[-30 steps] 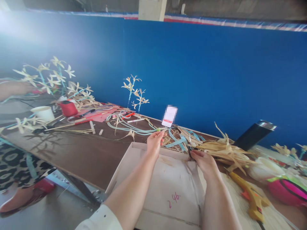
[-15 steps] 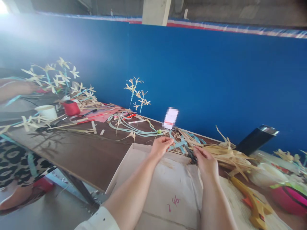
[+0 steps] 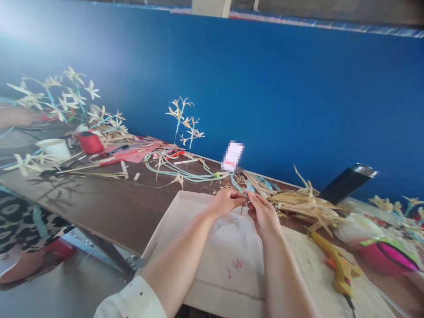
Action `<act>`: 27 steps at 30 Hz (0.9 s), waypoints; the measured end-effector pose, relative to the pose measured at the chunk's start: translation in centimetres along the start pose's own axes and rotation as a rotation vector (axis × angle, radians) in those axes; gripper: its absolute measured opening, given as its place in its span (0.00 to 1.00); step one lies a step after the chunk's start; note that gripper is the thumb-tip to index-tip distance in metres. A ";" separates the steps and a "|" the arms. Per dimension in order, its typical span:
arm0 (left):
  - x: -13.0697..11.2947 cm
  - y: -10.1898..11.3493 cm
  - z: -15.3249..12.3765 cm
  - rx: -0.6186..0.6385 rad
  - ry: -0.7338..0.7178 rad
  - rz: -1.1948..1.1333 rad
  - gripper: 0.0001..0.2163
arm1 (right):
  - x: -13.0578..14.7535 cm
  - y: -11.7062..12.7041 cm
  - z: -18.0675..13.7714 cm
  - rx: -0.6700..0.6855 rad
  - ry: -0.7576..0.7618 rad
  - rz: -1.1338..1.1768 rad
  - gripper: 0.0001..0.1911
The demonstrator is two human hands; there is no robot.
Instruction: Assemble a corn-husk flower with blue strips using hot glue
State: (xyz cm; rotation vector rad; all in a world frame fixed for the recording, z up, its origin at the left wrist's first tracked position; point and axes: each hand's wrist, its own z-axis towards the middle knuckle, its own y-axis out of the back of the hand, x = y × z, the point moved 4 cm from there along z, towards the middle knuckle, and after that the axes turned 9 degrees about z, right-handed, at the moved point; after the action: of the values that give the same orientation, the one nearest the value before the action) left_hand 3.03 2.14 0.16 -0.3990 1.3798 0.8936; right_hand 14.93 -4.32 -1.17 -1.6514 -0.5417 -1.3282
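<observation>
Right hand (image 3: 263, 214) shifted left, strip (image 3: 237, 183) pointing away

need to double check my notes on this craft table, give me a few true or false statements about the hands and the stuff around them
1. The left hand and right hand meet fingertip to fingertip above the far edge of the cardboard tray. True.
2. The yellow glue gun lies to the left of both hands. False: it lies to their right, untouched.
3. The wall behind the table is red. False: it is blue.
4. A white cup sits beside a red spool far to the left. True.
</observation>
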 end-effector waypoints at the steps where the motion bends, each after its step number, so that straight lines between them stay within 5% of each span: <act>1: -0.1 0.0 0.0 0.008 0.004 0.018 0.14 | 0.0 0.0 0.0 0.000 -0.001 0.002 0.18; 14: 0.5 -0.4 -0.2 0.066 0.128 -0.074 0.17 | 0.4 -0.4 0.0 -0.003 0.019 0.136 0.16; 27: 0.2 0.0 -0.1 -0.099 0.068 0.054 0.11 | -0.5 -0.6 0.2 -0.002 0.008 0.125 0.15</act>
State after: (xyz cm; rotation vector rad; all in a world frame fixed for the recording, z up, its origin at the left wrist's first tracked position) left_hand 3.00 2.11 -0.01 -0.4737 1.4171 1.0033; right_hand 14.41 -3.72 -1.39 -1.6538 -0.4252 -1.2437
